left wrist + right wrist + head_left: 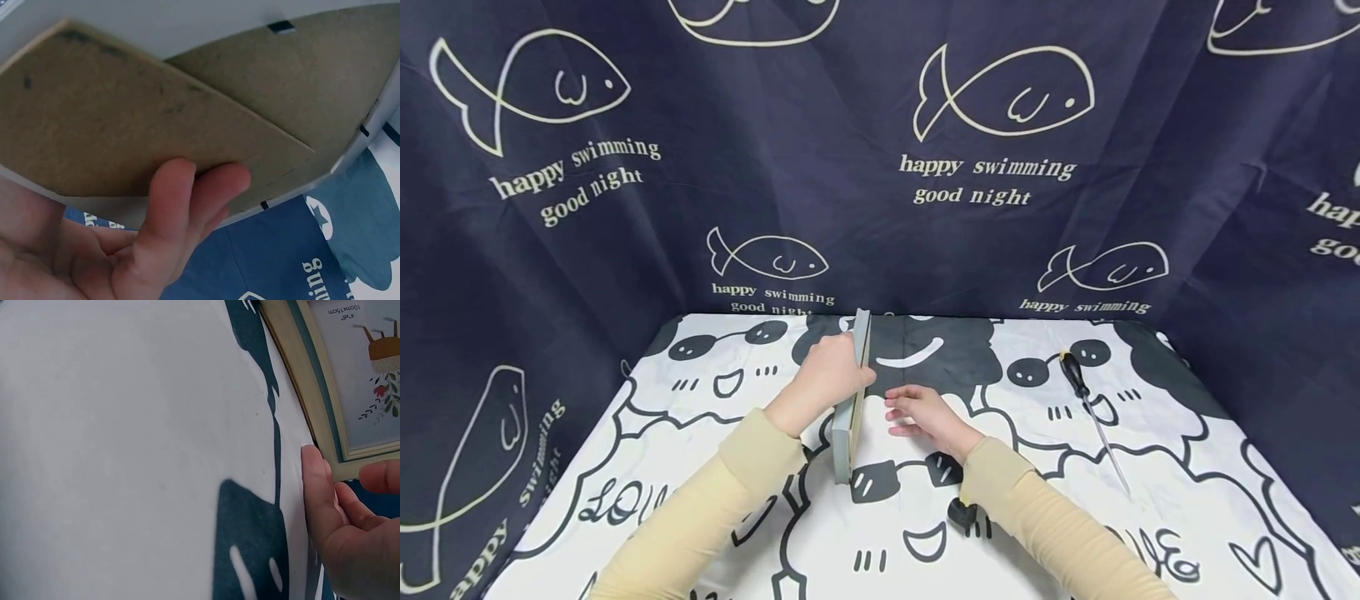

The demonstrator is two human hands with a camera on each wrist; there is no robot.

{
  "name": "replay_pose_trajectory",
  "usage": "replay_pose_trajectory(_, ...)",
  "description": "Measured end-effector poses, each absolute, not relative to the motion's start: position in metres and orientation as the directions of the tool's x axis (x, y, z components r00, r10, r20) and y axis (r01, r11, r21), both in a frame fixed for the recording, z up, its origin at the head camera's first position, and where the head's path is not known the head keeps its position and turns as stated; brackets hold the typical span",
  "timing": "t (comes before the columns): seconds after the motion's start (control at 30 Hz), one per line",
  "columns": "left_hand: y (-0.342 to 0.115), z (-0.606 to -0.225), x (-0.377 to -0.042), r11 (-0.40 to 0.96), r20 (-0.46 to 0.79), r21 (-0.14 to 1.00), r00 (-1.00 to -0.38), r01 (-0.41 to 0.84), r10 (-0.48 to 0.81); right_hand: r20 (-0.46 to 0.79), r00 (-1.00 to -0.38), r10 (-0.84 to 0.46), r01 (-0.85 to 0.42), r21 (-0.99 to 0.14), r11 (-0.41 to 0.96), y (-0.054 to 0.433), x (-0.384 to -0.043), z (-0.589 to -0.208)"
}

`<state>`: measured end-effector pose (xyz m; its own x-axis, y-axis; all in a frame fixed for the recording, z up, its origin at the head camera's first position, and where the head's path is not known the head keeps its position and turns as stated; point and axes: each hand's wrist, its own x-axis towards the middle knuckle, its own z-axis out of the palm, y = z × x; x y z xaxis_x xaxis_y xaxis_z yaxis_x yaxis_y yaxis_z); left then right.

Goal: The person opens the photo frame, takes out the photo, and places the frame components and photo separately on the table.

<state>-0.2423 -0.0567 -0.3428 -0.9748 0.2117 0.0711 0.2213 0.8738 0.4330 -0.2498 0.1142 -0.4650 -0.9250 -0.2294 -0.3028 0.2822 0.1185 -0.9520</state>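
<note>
A picture frame [842,437] stands nearly edge-on in the head view, near the middle of the cloth. My left hand [831,368] grips it by its upper part. The left wrist view shows its brown backing board [250,69] with a stand leg [94,119], the fingers [172,194] lying against that leg. My right hand [928,415] is to the right of the frame, fingers extended toward it and holding nothing. In the right wrist view the fingertips are right by a corner of the cream front border [331,412], which surrounds a printed insert [362,375].
A screwdriver [1074,375] with a black handle lies at the right, its shaft toward the front. Partly under the right sleeve is a small black object [961,512] with a bit of yellow. A dark curtain [865,167] hangs behind the patterned cloth [1045,467].
</note>
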Motion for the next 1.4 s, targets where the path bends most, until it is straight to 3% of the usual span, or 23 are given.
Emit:
replay_pose_trajectory(0.27, -0.069, -0.338, -0.242, 0.871, 0.084, 0.443, -0.977, 0.214, 0.198, -0.303, -0.931, -0.202, 0.279, -0.950, 0.140, 0.107, -0.247, -0.460)
replay_pose_trajectory(0.53, -0.076, -0.338, -0.244, 0.850, 0.176, 0.466, -0.968, 0.244, 0.181, -0.295, -0.940, -0.171, 0.264, -0.947, 0.181, 0.105, -0.248, -0.452)
replay_pose_trajectory(1.03, -0.071, -0.328, -0.248, 0.748, 0.220, 0.615, -0.965, 0.252, 0.144, -0.310, -0.924, -0.224, 0.324, -0.946, -0.027, 0.121, -0.253, -0.450)
replay_pose_trajectory(1.4, -0.070, -0.329, -0.244, 0.651, 0.182, 0.732, -0.979, 0.200, 0.096, -0.282, -0.928, -0.244, 0.306, -0.950, -0.063, 0.134, -0.251, -0.432)
